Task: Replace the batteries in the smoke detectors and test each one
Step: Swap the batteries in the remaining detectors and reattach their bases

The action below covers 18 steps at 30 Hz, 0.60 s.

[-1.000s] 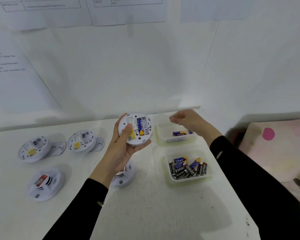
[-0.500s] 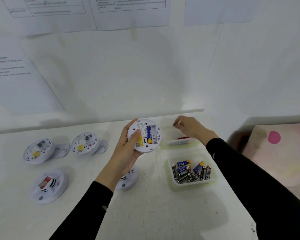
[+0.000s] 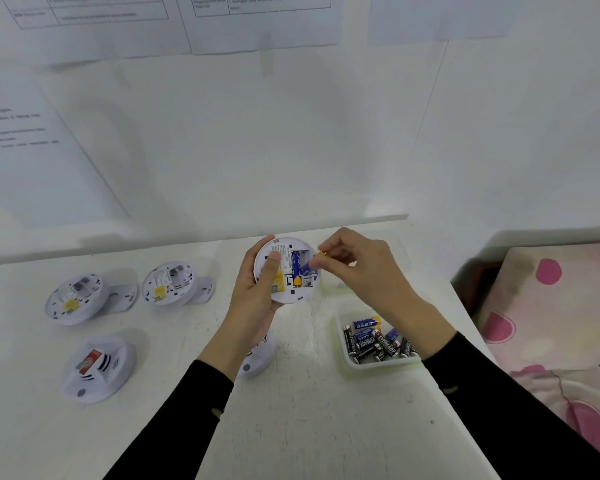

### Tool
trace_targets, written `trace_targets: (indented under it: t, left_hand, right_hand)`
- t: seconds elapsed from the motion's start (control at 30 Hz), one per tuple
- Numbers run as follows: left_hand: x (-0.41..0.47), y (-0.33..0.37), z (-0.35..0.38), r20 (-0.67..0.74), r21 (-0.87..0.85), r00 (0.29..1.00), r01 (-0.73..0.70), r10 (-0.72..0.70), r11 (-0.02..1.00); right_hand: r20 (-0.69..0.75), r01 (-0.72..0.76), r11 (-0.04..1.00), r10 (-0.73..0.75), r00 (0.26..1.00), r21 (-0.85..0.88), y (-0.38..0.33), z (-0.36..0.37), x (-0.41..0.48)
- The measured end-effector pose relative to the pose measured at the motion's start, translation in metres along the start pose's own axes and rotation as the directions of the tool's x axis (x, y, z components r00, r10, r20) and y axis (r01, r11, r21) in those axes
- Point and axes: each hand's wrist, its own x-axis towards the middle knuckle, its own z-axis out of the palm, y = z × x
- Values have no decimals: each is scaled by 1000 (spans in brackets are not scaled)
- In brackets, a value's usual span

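Now your right hand, which a second ago reached to the far tray, pinches a small gold-tipped battery at the round white smoke detector. Your left hand grips that detector, so seating comes next.

The left hand holds a white smoke detector back-up above the table, thumb across its yellow label. One blue battery sits in the open compartment. The right hand pinches a second battery at the detector's right rim. A tub of batteries stands near the table's right edge. Three more detectors lie toward the left edge.
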Motion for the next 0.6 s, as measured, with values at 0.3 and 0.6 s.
trace_targets:
  t: [0.3, 0.6]
  left_hand:
    - [-4, 0, 2, 12, -23, 1000, -11, 11, 1000]
    - [0, 1, 0, -120, -63, 992, -30, 23, 998]
  right_hand:
    - [-126, 261, 827, -367, 922, -497, 34, 30, 2]
    - [-63, 192, 556, -407, 911, -809, 39, 47, -18]
